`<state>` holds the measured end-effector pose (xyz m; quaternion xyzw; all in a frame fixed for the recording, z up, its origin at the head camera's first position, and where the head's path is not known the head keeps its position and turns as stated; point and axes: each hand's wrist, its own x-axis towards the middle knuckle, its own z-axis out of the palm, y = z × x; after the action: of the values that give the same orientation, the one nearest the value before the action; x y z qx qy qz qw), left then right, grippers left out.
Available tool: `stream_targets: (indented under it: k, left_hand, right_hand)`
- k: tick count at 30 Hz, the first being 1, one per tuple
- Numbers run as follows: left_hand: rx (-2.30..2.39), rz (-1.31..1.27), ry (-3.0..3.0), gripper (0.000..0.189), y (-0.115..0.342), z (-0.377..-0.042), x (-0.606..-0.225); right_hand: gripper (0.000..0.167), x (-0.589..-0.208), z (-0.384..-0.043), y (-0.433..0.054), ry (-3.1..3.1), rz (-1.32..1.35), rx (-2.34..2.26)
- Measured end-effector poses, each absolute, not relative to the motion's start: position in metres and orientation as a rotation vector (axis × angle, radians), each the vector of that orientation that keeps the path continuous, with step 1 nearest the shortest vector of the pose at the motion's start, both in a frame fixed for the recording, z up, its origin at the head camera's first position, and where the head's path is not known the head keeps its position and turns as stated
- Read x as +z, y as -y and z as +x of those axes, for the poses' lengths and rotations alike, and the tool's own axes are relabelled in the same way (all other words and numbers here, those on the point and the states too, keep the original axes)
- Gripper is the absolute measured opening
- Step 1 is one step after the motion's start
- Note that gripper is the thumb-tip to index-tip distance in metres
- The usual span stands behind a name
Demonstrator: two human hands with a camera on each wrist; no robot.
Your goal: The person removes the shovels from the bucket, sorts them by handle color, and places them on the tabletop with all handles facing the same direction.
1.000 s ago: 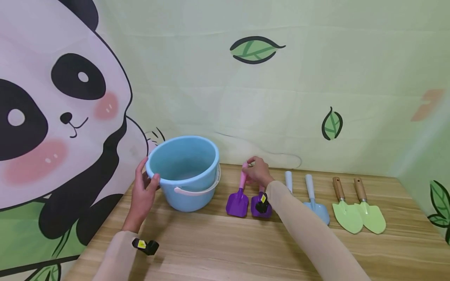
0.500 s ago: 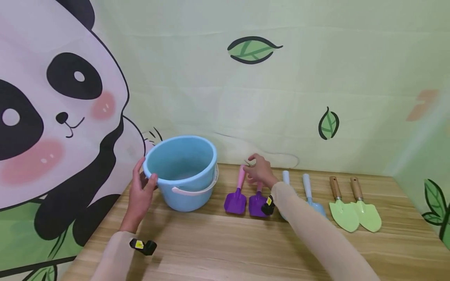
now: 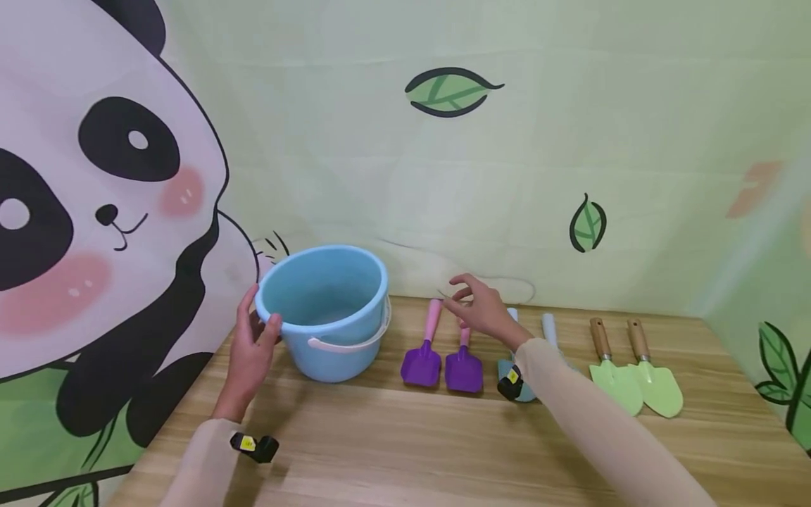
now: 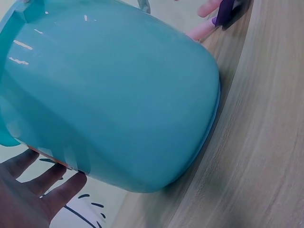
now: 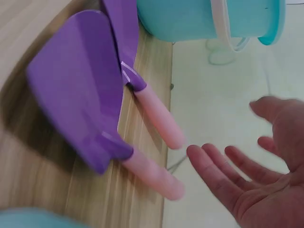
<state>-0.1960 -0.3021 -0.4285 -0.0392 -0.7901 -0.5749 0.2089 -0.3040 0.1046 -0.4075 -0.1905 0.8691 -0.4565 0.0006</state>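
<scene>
My left hand (image 3: 250, 352) rests against the left side of a light blue bucket (image 3: 329, 358), thumb near the rim. In the left wrist view, straight fingers (image 4: 65, 192) touch its outer wall. The bucket stands upright with its white handle (image 3: 345, 347) hanging down. Right of it lie two purple toy shovels with pink handles, a left one (image 3: 421, 366) and a right one (image 3: 464, 371). Above their handle ends hovers my right hand (image 3: 484, 310), fingers spread and nothing in them. A gap shows between its fingertips and the handles in the right wrist view.
Two blue shovels lie further right, partly hidden by the right arm; one handle (image 3: 549, 328) shows. Beyond them are two light green trowels (image 3: 616, 389) with wooden handles, blades overlapping. A printed cloth wall (image 3: 671, 176) closes off the back of the wooden table (image 3: 380, 451).
My right hand has moved from the left shovel's pink handle to the right, its fingers spreading. The shovels still lie on the table. The left hand stays at the bucket.
</scene>
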Motion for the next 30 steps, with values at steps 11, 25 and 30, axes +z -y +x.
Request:
stream_targets:
  k: [11,25,30]
  left_hand:
    - [-1.5,-0.077,2.161,0.073,0.304,-0.181,-0.423]
    - [-0.978,-0.236,2.219,0.094,0.283,-0.172,-0.399]
    - [-0.846,-0.274,2.218,0.098,0.274,-0.172,-0.394]
  right_hand:
    - [0.058,-0.406,-0.273,-0.147,-2.906,-0.892,-1.25]
    - [0.069,-0.417,-0.239,-0.214,-3.127,-1.05,-0.963]
    - [0.069,-0.418,-0.228,-0.233,-3.187,-1.075,-0.923]
